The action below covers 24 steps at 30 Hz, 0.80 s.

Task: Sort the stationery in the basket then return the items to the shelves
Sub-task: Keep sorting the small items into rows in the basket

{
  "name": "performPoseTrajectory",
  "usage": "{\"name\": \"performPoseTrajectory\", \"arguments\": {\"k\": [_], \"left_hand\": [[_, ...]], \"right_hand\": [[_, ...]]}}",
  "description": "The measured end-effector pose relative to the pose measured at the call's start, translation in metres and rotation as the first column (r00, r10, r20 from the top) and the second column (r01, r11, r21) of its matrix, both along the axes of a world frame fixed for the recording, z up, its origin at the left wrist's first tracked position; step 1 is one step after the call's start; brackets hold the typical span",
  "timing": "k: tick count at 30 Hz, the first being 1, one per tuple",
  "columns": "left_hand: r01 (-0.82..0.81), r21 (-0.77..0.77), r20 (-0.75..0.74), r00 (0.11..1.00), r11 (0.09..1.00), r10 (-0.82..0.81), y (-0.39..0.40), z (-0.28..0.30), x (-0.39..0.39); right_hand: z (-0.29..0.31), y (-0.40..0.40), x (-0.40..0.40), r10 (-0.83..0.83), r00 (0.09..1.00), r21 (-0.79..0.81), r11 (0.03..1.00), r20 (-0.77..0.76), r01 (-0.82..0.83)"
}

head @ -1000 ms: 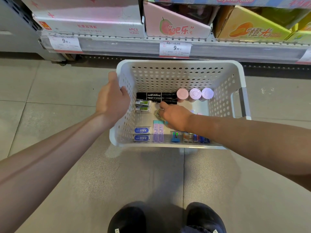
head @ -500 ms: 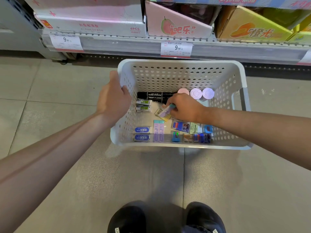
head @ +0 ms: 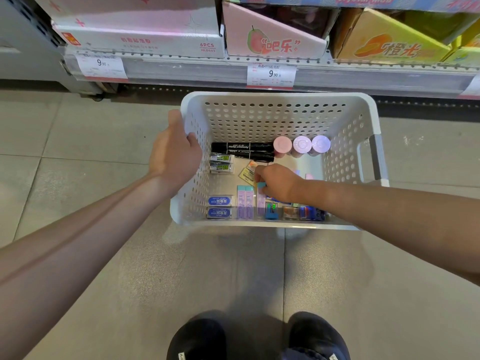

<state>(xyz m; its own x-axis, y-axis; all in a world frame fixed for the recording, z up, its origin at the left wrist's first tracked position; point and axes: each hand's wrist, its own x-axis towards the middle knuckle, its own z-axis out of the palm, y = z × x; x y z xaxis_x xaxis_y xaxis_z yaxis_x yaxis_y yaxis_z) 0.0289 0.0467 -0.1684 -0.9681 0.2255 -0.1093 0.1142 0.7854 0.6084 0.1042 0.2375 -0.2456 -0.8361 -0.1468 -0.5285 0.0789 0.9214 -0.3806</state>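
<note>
The left hand (head: 174,154) grips the left rim of the white perforated plastic basket (head: 280,100) on the floor, while the right hand (head: 279,181) inside pinches a purple, teal-capped eraser stick (head: 261,201) beside two matching ones (head: 245,203).

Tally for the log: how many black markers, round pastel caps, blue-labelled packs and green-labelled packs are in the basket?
Black markers: 2
Round pastel caps: 3
Blue-labelled packs: 2
Green-labelled packs: 2
Total: 9

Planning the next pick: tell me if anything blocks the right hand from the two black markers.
Nothing visible does. The right hand is inside the basket; the black markers lie uncovered just beyond its knuckles, with only flat small packets between.
</note>
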Motion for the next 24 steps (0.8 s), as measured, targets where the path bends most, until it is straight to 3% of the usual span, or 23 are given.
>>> {"name": "performPoseTrajectory", "arguments": {"k": [14,24], "left_hand": [[0.011,-0.006,-0.004,1.000,1.000,-0.011,-0.001,0.000,-0.001],[0.015,-0.005,-0.009,1.000,1.000,-0.015,0.000,0.001,0.000]], "right_hand": [[0.000,0.001,0.001,0.173,0.984,0.059,0.984,-0.043,-0.170],[0.009,0.011,-0.004,0.507,0.861,0.262,0.836,-0.035,-0.482]]}}
